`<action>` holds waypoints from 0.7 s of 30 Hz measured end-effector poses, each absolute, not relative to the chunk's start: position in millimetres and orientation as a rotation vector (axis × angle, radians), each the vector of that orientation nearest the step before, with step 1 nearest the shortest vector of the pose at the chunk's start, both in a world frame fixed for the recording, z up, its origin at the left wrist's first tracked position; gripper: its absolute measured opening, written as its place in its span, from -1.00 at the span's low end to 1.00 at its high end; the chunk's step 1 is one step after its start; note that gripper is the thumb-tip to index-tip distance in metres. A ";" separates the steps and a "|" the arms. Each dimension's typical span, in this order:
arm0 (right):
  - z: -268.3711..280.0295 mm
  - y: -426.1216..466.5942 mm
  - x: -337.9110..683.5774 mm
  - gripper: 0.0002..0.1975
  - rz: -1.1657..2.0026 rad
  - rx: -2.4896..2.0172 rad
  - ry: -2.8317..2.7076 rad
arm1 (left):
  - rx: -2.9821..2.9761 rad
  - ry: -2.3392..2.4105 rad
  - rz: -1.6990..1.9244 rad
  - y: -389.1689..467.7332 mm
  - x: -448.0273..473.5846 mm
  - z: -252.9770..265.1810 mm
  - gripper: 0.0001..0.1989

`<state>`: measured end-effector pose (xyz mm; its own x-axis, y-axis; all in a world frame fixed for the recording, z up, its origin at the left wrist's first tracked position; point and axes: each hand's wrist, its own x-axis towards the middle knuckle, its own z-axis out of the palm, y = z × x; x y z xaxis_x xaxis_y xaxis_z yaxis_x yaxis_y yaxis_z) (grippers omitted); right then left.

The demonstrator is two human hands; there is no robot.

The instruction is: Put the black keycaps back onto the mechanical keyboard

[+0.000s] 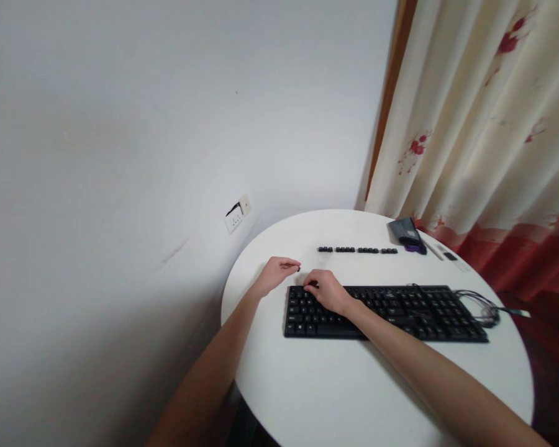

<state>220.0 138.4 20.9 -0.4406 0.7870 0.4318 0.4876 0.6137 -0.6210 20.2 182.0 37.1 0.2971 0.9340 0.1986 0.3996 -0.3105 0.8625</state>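
A black keyboard lies flat on the round white table. My left hand is just beyond its upper left corner, thumb and fingers pinching a small black keycap. Over the keyboard's upper left keys, my right hand has its fingertips pressed together; whatever is between them is too hidden to make out. Behind the keyboard, several black keycaps stand in a row of short groups.
A dark grey pouch with something purple lies at the back right of the table, beside a pale stick-like item. The coiled keyboard cable rests at the right. A wall socket is at the left, a curtain at the right.
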 end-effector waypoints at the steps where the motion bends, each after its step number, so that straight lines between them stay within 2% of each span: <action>1: 21.4 137.8 220.2 -0.89 0.513 -0.990 -2.141 | 1.848 1.189 0.953 176.7 16.1 38.5 -0.74; 13: 17.2 138.1 220.6 -0.87 0.494 -0.932 -2.146 | 1.882 1.131 0.824 147.2 -4.4 25.7 -0.73; 21: 18.0 136.9 220.1 -0.87 0.488 -0.950 -2.151 | 2.133 1.090 0.888 142.4 1.1 29.7 -0.84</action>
<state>220.1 136.9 18.0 -0.4664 0.7530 0.4642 0.4788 0.6562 -0.5833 1.1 142.4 29.7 0.4449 0.8454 0.2954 0.4601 -0.4988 0.7345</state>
